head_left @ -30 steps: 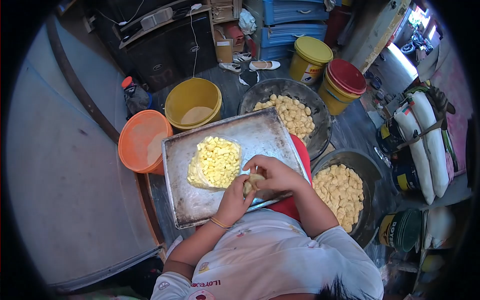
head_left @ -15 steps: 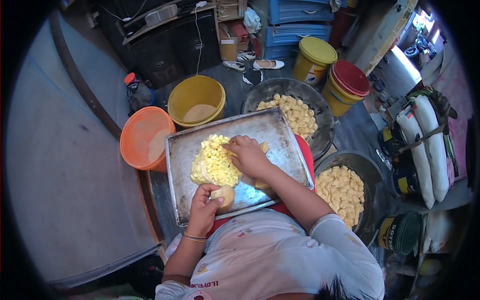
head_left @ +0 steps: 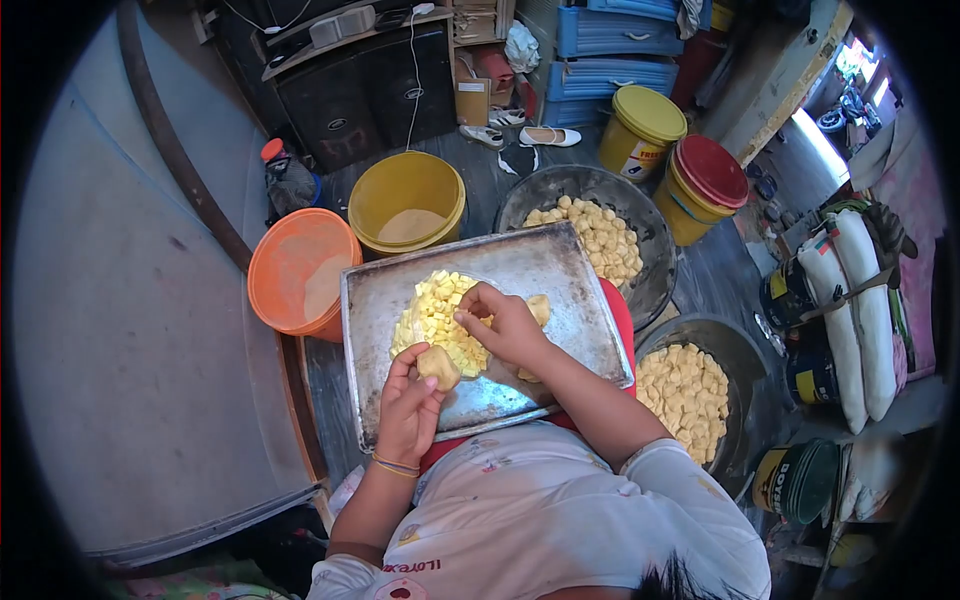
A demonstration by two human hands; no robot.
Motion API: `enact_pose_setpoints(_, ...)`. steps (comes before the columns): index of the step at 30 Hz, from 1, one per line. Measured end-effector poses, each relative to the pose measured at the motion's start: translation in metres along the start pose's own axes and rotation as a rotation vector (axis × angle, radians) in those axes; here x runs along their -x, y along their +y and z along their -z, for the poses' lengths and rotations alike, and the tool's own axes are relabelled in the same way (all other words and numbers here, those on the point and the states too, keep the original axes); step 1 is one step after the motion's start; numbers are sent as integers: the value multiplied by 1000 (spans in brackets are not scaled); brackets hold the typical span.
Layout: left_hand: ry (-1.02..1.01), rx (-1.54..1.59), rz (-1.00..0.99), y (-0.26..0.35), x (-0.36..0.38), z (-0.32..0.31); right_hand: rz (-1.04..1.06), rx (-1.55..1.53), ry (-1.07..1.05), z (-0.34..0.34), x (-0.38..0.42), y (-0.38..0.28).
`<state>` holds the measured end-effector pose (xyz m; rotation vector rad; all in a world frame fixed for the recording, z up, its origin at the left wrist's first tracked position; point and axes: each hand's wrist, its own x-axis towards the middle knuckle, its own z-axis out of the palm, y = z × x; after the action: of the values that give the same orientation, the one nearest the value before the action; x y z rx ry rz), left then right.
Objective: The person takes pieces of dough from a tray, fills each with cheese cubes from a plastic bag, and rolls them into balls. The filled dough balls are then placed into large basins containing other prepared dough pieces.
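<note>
My left hand (head_left: pixel 408 405) grips a piece of dough (head_left: pixel 438 368) between thumb and fingers, above the near left part of a worn metal tray (head_left: pixel 575 290). A heap of small yellow cubes (head_left: pixel 435 305), resembling cut cheese, lies on clear plastic on the tray. Over the heap's right side, my right hand (head_left: pixel 505 322) is closed in a pinch. Whatever is between its fingertips is too small to make out. Another dough piece (head_left: pixel 539 308) lies on the tray just beyond the right hand, partly covered by it.
Two dark basins hold many dough pieces, one behind the tray (head_left: pixel 590 235) and one at the right (head_left: pixel 685 395). An orange bucket (head_left: pixel 275 240) and a yellow bucket (head_left: pixel 370 190) stand at the left. Lidded buckets (head_left: pixel 640 130) and shoes (head_left: pixel 550 136) are farther back.
My left hand has raised the dough piece slightly toward the heap. My right hand has drawn back a little from the cubes, its fingers now curled together. The view has shifted slightly.
</note>
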<state>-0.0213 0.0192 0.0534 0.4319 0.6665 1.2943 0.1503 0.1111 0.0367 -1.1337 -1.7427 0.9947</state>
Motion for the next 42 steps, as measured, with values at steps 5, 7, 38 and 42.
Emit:
enact_pose_setpoints(5, 1, 7, -9, -4, -3, 0, -16, 34, -29, -1, 0, 8)
enact_pose_setpoints(7, -4, 8, -20, -5, -5, 0, 21, -76, 68, -4, 1, 12)
enact_pose_setpoints(38, 75, -80, -284, -10, -2, -20, 392, 10, -132, 10, 32, -53)
enact_pose_setpoints(42, -56, -246, -190, -12, 4, -16, 461, 61, -248, 18, 30, -56)
